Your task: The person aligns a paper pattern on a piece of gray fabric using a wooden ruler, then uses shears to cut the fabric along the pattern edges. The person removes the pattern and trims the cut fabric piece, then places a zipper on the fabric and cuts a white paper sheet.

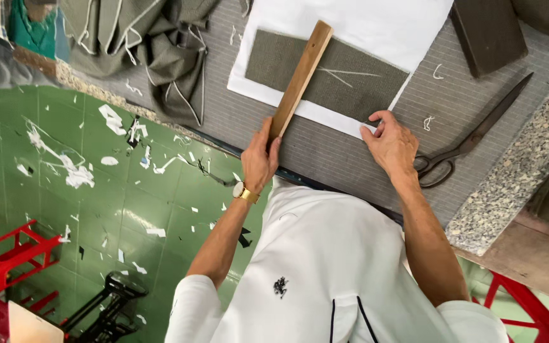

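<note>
left hand [258, 159] grips a long wooden ruler [301, 79] laid across an olive-grey rectangular fabric piece [351, 86]. right hand [390, 145], fingers spread, presses its edge near black metal shears [471, 136].

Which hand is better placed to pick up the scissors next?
Right, probably. The right hand rests at the edge of the paper, next to the scissors; the left hand is busy holding the wooden ruler.

wooden ruler [300, 79]: bare, matt, light brown. olive cloth piece [351, 79]: coarse weave, matt. white sheet [376, 25]: smooth, paper or cloth, cannot tell. scissors [471, 140]: dark dull metal. tabletop [325, 149]: grey ribbed cloth cover. floor [65, 209]: glossy green tiles.
</note>
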